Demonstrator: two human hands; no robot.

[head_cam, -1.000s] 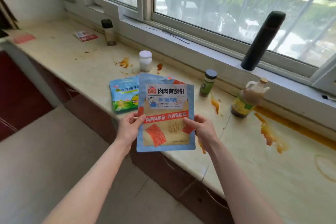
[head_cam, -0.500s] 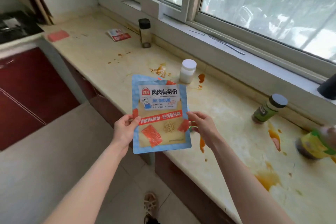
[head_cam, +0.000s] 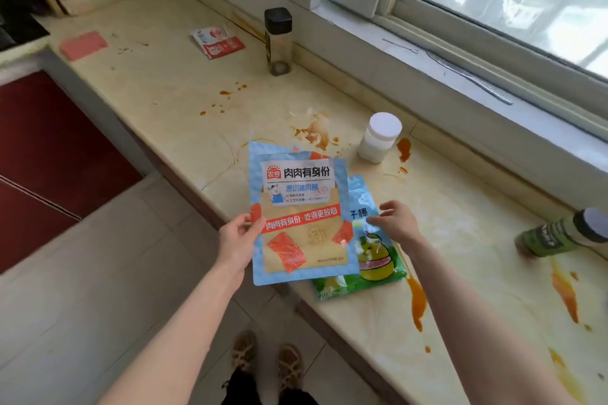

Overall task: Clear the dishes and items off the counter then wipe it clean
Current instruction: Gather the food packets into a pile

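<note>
Your left hand [head_cam: 237, 240] pinches the blue meat-snack pouch [head_cam: 299, 217] by its left edge, thumb on the front, and holds it upright in the air above the counter's front edge. A second blue edge shows behind its top, so it may be two pouches stacked, but that is not certain. Your right hand [head_cam: 396, 223] holds nothing. Its fingers are loosely spread over the upper part of the green-and-blue snack bag [head_cam: 375, 256], which lies flat on the counter [head_cam: 164, 102], partly hidden behind the pouch. Whether your fingertips touch the bag is unclear. The step in hand looks like gathering that bag. Take it by a clean corner near the top, because an orange sauce streak [head_cam: 417, 302] runs just beside its lower right corner. Lift it straight up rather than sliding it, so you don't drag the film through the spill. Lay it against the pouch and let your left hand pinch both together, which frees your right hand for the white-lidded jar [head_cam: 378, 138] standing near more sauce. Farther off are the black-capped clear bottle [head_cam: 278, 43], the red-and-white sachet [head_cam: 217, 43] and a pink flat piece [head_cam: 84, 44]. The green bottle [head_cam: 556, 235] at your right looks tilted. Most of the clearing seems to lie ahead, and wiping comes after it.
</note>
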